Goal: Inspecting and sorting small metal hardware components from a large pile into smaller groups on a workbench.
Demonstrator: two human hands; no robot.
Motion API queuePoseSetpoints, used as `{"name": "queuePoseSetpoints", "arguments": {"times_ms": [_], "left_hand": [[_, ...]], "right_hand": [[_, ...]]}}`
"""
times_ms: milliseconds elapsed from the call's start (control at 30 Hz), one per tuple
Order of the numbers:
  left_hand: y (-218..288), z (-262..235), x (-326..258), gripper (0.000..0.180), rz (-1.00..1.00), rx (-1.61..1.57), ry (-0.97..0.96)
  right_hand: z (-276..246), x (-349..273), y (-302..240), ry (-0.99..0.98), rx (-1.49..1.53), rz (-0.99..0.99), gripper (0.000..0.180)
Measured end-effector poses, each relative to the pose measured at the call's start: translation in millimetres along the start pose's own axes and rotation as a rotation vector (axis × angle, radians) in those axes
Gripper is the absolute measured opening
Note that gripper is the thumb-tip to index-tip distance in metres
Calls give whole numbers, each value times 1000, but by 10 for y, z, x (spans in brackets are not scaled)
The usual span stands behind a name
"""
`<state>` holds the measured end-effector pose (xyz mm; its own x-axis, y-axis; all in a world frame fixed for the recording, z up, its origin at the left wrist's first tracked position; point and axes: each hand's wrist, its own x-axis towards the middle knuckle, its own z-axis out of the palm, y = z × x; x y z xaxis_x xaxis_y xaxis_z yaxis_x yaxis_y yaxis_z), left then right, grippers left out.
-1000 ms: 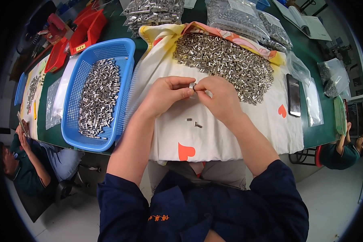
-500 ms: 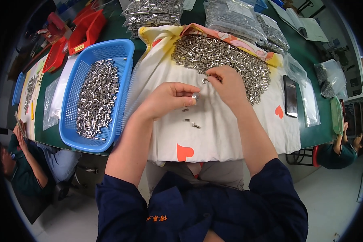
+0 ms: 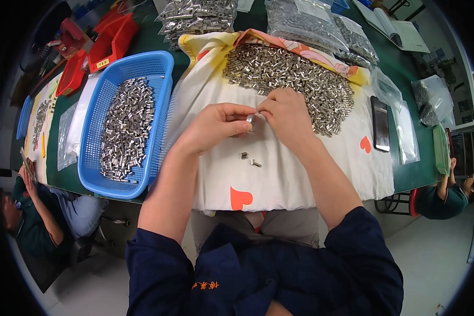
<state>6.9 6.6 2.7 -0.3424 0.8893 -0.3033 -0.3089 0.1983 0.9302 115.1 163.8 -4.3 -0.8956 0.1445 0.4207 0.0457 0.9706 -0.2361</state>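
My left hand [image 3: 214,127] pinches a small round metal piece [image 3: 251,120] between thumb and fingers, over the middle of the white cloth [image 3: 289,181]. Close against it, my right hand [image 3: 288,117] has its thumb and fingertips pressed together at the metal piece. Whatever those right fingertips hold is too small to make out. Beyond both hands lies a wide pile of short metal cylinders [image 3: 305,79]. A few loose cylinders [image 3: 255,163] rest on the cloth nearer to me.
To the left stands a blue plastic basket [image 3: 167,73] with many cylinders in it. Red bins [image 3: 113,45] are behind it. Bags of metal parts [image 3: 303,26] sit at the back. A black phone [image 3: 379,125] lies right. People sit at both sides.
My right hand has moved left from the pile's edge to meet the piece in my left hand. Loose cylinders below the left hand now lie slightly differently.
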Motion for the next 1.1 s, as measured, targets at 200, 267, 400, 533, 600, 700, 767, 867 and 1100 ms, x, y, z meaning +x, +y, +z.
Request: {"name": "queuePoseSetpoints", "arguments": {"times_ms": [200,267,400,533,600,700,767,867,1100], "left_hand": [[-48,-55,36,33,48,-54,63],[-64,-64,29,33,73,-80,72],[-57,-8,69,35,81,-104,73],[-78,-24,81,35,76,-127,113],[-60,-56,69,34,83,-119,132],[-53,-70,62,32,95,-131,158],[-25,-43,74,32,99,-152,156],[-21,-46,72,32,55,-113,189],[-73,-66,58,34,99,-103,96]], "right_hand": [[-127,36,-147,-56,488,363,6],[-164,28,-166,-119,754,383,9],[-117,7,-173,-74,630,299,9],[-89,16,-129,-49,520,259,9],[-165,27,-129,-76,475,265,9],[-241,21,-157,-335,445,241,9],[-188,-43,-153,-352,402,-70,9],[-117,-79,-189,-339,300,-84,10],[-261,13,-198,-209,626,310,11]]}}
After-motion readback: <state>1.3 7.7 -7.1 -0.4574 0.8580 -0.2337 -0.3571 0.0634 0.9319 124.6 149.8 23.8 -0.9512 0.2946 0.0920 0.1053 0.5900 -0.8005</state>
